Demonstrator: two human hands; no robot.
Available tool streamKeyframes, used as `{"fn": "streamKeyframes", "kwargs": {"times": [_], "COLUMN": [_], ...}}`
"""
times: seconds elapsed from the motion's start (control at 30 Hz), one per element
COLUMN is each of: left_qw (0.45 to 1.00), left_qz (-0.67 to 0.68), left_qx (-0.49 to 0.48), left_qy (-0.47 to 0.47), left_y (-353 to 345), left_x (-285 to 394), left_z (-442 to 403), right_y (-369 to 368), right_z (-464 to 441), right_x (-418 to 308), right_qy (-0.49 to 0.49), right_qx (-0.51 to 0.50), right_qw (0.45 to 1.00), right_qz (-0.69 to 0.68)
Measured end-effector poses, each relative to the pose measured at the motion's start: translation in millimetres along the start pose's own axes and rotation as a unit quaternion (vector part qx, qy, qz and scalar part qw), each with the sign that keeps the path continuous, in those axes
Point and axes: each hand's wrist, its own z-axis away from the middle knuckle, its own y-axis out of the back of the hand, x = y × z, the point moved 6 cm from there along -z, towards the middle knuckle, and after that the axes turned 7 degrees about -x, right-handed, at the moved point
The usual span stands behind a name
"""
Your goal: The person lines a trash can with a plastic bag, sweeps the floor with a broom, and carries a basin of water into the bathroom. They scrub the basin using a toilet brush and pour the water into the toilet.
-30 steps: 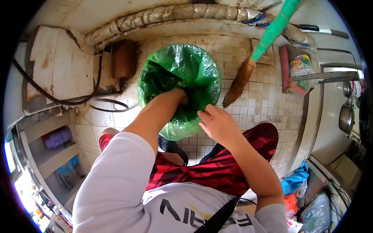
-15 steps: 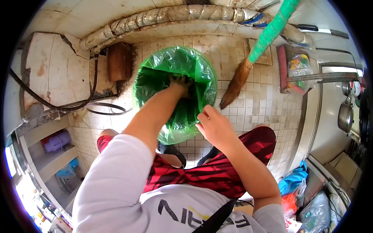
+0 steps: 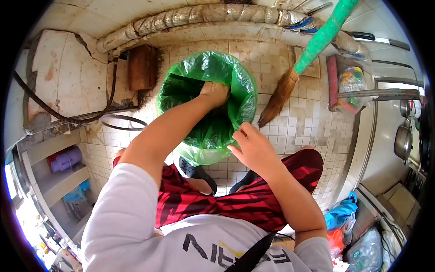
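A green plastic bag lines a round bin on the tiled floor, its edge folded over the rim. My left hand is down inside the bag, near its far right wall. The back of that hand faces me, and its fingers are hidden. At the near right of the rim, my right hand has its fingers closed on the bag's edge. The bin's own wall shows only faintly through the plastic.
A broom with a green-wrapped handle stands right of the bin. A lagged pipe runs along the wall. A black hose hangs at the left. Shelves stand at left; bags lie at lower right.
My left hand has moved slightly up and right inside the bag; its spread fingers no longer show. My right hand stays at the rim. The view has shifted slightly.
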Motion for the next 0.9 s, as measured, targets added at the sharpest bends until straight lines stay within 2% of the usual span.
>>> {"fn": "streamKeyframes", "kwargs": {"times": [0.03, 0.13, 0.17, 0.27, 0.37, 0.47, 0.57, 0.67, 0.77, 0.87, 0.9], "left_qw": [0.999, 0.975, 0.969, 0.969, 0.981, 0.947, 0.917, 0.893, 0.824, 0.811, 0.832], "left_qz": [0.037, 0.168, 0.143, 0.06, 0.057, -0.004, -0.146, -0.027, 0.11, -0.064, -0.071], "left_qx": [-0.027, -0.092, -0.151, -0.177, -0.124, -0.315, -0.369, -0.446, -0.547, -0.581, -0.55], "left_qy": [-0.005, 0.114, 0.134, 0.161, 0.141, 0.064, -0.023, -0.047, 0.1, -0.005, 0.001], "left_y": [-29.3, -67.6, -80.0, -88.1, -90.5, -86.5, -43.3, -132.3, -108.8, -102.1, -99.1], "left_x": [-10.4, -23.2, -25.5, -15.1, -11.2, -17.8, 2.4, -30.0, -26.9, -4.1, -1.7], "left_z": [-24.7, -44.7, -53.1, -46.9, -54.0, -59.1, 8.3, 2.8, 39.4, 24.1, 13.2], "right_y": [-1.6, -4.7, -5.1, -7.9, -4.8, -7.4, -7.7, -13.2, -11.7, -11.9, -11.5], "right_z": [0.7, 2.2, 2.4, 7.0, 11.7, 13.6, 11.8, 7.9, 6.0, 4.2, 5.2], "right_x": [0.5, -2.1, -1.7, -2.3, -2.8, -1.6, -2.7, 1.5, -2.2, -0.3, 0.2], "right_qy": [-0.003, -0.013, -0.017, -0.016, -0.012, 0.0, -0.001, -0.027, -0.018, 0.0, 0.0], "right_qx": [0.001, -0.004, -0.005, -0.008, 0.011, 0.019, 0.008, 0.0, 0.03, 0.04, 0.039], "right_qw": [1.0, 1.0, 1.0, 1.0, 1.0, 1.0, 1.0, 0.999, 0.999, 0.999, 0.999], "right_qz": [-0.001, 0.009, 0.015, 0.004, -0.019, -0.019, 0.015, 0.042, 0.021, 0.015, 0.014]}}
